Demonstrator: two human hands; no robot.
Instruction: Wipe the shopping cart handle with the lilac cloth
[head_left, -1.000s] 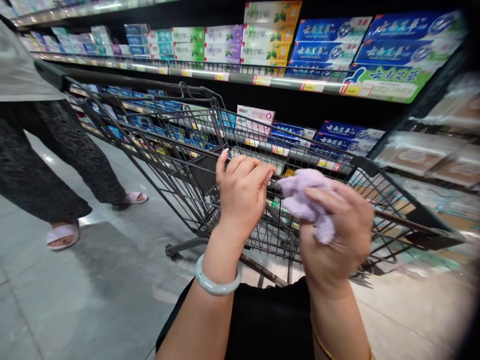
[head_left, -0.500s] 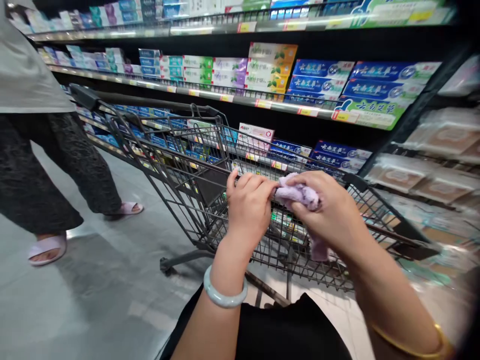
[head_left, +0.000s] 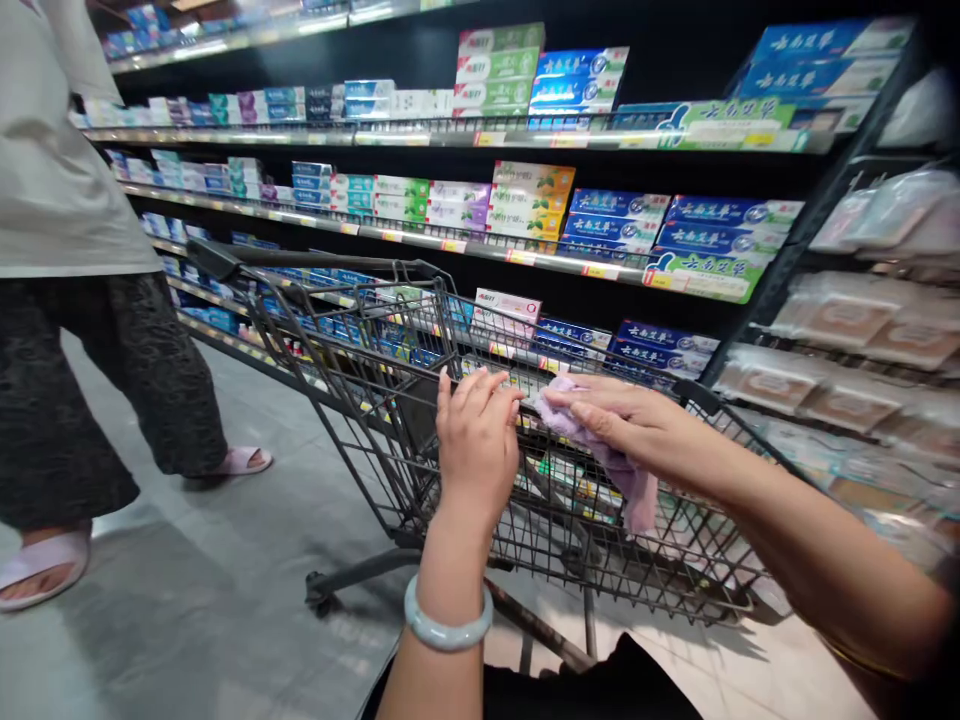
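A dark metal shopping cart (head_left: 409,400) stands in front of me, side-on. My left hand (head_left: 478,435), with a pale bangle at the wrist, is curled over the cart's near top rim, its fingers slightly apart and its thumb hidden. Just to the right, my right hand (head_left: 626,415) holds a light purple cloth (head_left: 570,420) against the same rim. Part of the cloth sticks out past the fingertips toward my left hand. Its loose end hangs down outside the wire side. The fingers of the right hand lie close together over the cloth.
Behind the cart runs a long shelf (head_left: 442,240) stacked with toothpaste boxes (head_left: 619,215). Clear-packed goods (head_left: 847,310) hang at the right. On the left, a person (head_left: 82,250) in a grey top and dark trousers stands on the tiled floor (head_left: 210,580).
My right hand has flattened from a bunched grip, and the cloth has opened out along the rim. My left hand's fingers have straightened slightly. The view has tilted up, and the person's feet have shifted left.
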